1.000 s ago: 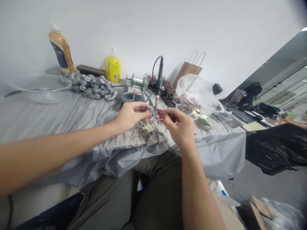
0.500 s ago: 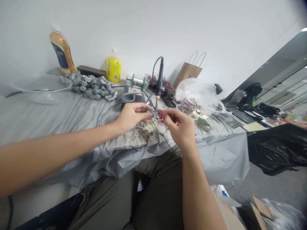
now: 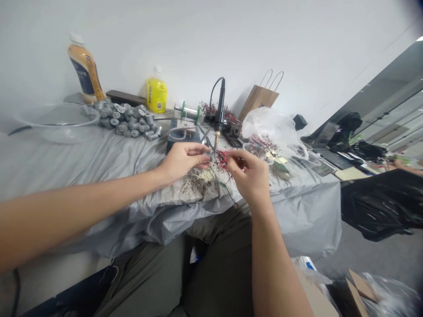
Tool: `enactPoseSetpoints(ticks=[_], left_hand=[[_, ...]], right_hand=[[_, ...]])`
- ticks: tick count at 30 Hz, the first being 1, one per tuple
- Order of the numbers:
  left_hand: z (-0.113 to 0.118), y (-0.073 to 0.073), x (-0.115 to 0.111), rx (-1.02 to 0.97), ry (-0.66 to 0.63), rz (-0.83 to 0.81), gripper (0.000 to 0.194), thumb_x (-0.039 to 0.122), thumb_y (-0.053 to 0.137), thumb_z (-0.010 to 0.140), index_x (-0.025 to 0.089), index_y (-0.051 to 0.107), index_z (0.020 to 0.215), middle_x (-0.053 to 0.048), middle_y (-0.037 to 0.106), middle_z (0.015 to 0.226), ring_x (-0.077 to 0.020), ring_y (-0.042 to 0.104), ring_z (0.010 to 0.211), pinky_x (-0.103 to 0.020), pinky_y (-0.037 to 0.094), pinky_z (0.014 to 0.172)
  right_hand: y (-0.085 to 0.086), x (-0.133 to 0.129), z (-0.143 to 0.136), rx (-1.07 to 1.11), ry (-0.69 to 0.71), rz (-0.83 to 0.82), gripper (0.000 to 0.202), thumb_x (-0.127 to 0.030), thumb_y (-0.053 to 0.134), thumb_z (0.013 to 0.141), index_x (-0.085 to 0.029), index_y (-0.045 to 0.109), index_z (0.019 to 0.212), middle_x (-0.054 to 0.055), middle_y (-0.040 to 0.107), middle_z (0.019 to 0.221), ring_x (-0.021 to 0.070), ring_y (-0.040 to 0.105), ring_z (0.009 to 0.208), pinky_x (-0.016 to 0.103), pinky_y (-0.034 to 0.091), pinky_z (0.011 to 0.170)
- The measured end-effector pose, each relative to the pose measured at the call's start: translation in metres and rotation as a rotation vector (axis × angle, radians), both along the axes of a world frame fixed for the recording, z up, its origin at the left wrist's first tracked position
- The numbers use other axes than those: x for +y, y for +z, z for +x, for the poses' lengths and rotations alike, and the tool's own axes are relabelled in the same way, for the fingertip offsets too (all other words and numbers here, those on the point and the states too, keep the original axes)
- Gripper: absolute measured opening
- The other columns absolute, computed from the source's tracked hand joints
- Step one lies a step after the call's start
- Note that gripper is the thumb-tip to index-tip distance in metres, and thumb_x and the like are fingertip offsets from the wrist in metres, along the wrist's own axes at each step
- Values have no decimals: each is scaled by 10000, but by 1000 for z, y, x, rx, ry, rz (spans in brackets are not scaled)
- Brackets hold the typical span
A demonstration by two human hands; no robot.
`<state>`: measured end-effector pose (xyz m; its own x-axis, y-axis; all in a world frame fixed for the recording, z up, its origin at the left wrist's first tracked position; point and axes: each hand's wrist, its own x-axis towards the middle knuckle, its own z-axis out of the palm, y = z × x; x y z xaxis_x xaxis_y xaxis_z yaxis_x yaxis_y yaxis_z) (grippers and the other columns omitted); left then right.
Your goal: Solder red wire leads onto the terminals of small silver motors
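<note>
Wrinkled grey sheeting (image 3: 115, 163) spreads before a pale wall (image 3: 185, 35). One small metal cylinder (image 3: 208, 156) sits gripped in the left hand (image 3: 181, 162), near the tip of a soldering iron (image 3: 220, 115). The right hand (image 3: 251, 174) is pinched closed beside red wires (image 3: 222, 161); what it holds, I cannot tell. Farther left lie piled grey cylinders (image 3: 133, 124).

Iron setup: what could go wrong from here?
Burn: the soldering iron points down between the left hand and right hand; if hot, a slip might burn either.

Scorch: red wires lie crowded near the tip.

Drop: the left hand's grip on the gray cylinder looks light; it may slip.
</note>
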<state>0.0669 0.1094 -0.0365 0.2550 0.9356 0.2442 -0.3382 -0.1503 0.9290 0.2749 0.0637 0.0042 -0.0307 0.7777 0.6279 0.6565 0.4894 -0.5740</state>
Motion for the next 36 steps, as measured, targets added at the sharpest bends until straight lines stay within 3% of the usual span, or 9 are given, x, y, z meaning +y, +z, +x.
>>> enactPoseSetpoints(ticks=[20, 36], left_hand=[[3, -6, 4, -45, -39, -71, 294, 210, 943, 861, 121, 792, 1097, -90, 838, 959, -221, 842, 851, -377, 722, 909], [1, -3, 3, -44, -38, -44, 388, 238, 1013, 767, 120, 797, 1066, -87, 845, 993, -211, 834, 868, -375, 712, 916]], right_hand=[[-2, 1, 0, -6, -8, 22, 160, -286, 649, 888, -215, 791, 872, 9, 728, 754, 142, 586, 637, 282, 475, 657], [-1, -2, 0, -28, -1, 39, 148, -280, 648, 904, -218, 779, 876, 11, 721, 763, 148, 573, 647, 289, 478, 669]])
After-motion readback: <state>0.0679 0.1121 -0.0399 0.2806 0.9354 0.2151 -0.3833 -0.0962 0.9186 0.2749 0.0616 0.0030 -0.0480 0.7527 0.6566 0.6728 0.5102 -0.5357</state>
